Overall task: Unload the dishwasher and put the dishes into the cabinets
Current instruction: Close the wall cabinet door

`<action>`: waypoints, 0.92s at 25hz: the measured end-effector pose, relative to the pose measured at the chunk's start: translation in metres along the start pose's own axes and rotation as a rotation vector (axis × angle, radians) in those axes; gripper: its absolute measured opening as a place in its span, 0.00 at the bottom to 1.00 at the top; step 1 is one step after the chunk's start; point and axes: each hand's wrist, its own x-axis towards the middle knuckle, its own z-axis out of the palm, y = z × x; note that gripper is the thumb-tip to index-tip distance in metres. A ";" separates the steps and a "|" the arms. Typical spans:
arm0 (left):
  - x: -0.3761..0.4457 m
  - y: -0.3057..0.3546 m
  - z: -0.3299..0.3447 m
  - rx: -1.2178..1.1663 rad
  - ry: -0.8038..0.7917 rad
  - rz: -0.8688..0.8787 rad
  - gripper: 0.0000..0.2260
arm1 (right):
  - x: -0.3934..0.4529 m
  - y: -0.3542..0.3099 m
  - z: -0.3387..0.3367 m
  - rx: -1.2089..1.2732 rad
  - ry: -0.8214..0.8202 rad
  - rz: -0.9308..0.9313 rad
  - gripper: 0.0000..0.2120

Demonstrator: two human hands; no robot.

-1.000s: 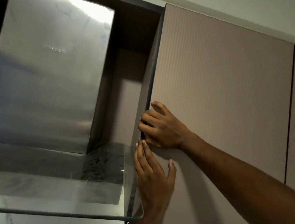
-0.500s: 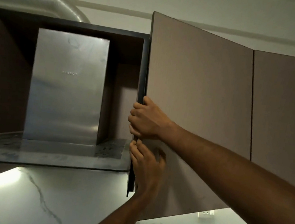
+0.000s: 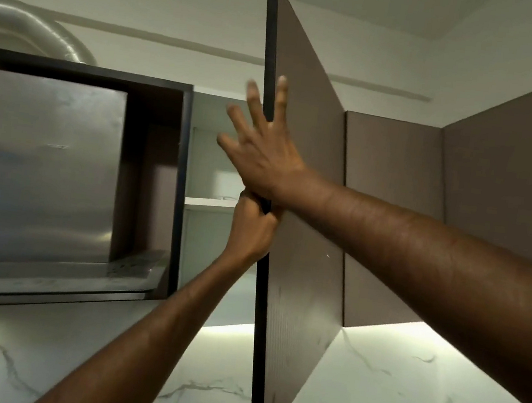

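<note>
while the brown cabinet door [image 3: 306, 189] stands swung wide, edge-on to the camera, the left hand [image 3: 251, 224] grips its dark front edge with curled fingers. just above it the right hand [image 3: 262, 149] is spread flat, fingers straight, across that same edge. behind the door a pale shelf [image 3: 209, 201] shows inside the cabinet, beside the steel chimney hood [image 3: 49, 171]. no dishes are in view.

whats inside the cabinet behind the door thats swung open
Inside the cabinet, a pale interior and one white shelf show, with no dishes on the visible part. The door, right hand and left hand cover the rest.
</note>
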 end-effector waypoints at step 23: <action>-0.015 -0.174 0.304 0.502 -0.475 0.498 0.40 | -0.317 0.188 0.138 -0.438 -0.501 0.274 0.42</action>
